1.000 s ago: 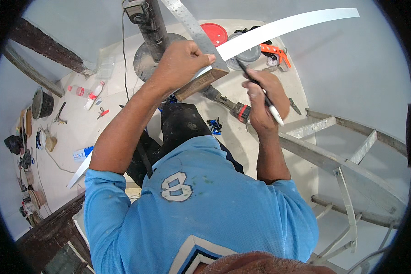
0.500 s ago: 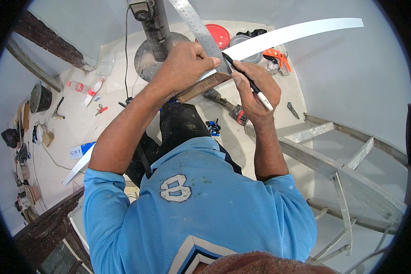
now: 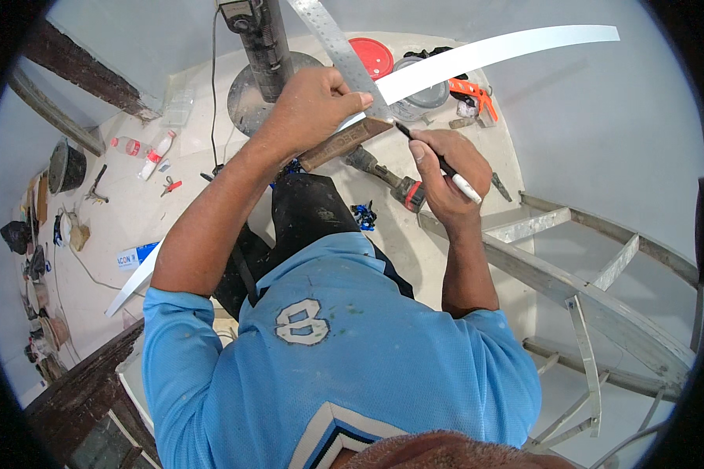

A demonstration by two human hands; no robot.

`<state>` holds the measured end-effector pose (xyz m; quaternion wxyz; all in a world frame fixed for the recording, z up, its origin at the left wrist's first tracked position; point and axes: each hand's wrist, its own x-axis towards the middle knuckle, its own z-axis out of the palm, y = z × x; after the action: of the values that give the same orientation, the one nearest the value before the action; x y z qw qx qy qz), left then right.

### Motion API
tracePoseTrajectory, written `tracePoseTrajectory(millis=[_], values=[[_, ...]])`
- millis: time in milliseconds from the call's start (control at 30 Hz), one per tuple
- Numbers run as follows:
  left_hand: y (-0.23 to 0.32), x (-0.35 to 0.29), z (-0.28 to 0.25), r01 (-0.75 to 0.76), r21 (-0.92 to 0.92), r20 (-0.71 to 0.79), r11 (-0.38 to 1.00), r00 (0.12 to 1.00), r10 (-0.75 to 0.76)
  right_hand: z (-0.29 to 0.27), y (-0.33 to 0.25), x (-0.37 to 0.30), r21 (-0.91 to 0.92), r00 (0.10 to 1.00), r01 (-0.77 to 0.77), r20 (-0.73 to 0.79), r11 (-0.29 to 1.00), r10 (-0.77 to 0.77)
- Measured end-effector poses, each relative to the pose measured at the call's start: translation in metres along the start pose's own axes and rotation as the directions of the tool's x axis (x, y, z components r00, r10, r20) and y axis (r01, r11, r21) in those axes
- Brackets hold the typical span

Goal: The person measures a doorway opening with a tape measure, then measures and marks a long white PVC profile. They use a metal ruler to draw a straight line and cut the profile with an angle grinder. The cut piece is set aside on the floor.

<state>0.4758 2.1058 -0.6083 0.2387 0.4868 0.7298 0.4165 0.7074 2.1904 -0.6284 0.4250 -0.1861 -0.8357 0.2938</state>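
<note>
Pressing evenly seems the main need for the left hand [image 3: 313, 102], which is closed narrow on the metal blade [image 3: 344, 59] of a square, thumb on top. Its wooden stock [image 3: 340, 147] lies on the near side. The white strip [image 3: 493, 57] seems to pass under the blade and reaches far right; I judge that its edge should sit flush against the stock, and its long free end should not swing. The right hand [image 3: 463, 156] holds 1 marker [image 3: 468, 187] between thumb and fingers. The tip is just beside the square's corner; I cannot tell if it touches. Light strokes, close along the blade, would stay cleaner.
</note>
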Motion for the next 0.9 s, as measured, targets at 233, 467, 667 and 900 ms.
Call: tracePoseTrajectory(millis=[233, 467, 667, 900], values=[[0.0, 0.0, 0.002, 0.034, -0.002, 0.071, 0.999, 0.997, -0.034, 0.041, -0.009, -0.008, 0.521, 0.755, -0.632, 0.245, 0.574, 0.608], [-0.029, 0.012, 0.005, 0.144, -0.311, 0.275, 0.94, 0.96, -0.056, 0.05, -0.006, -0.019, 0.687, 0.783, -0.562, 0.262, 0.461, 0.564], [-0.032, 0.014, 0.0, 0.154, -0.481, 0.428, 0.863, 0.901, 0.077, 0.051, -0.004, -0.019, 0.703, 0.768, -0.572, 0.279, 0.422, 0.576], [-0.031, 0.01, 0.005, -0.108, -0.167, 0.326, 0.98, 0.932, 0.158, 0.061, 0.003, -0.02, 0.728, 0.776, -0.542, 0.241, 0.42, 0.582]])
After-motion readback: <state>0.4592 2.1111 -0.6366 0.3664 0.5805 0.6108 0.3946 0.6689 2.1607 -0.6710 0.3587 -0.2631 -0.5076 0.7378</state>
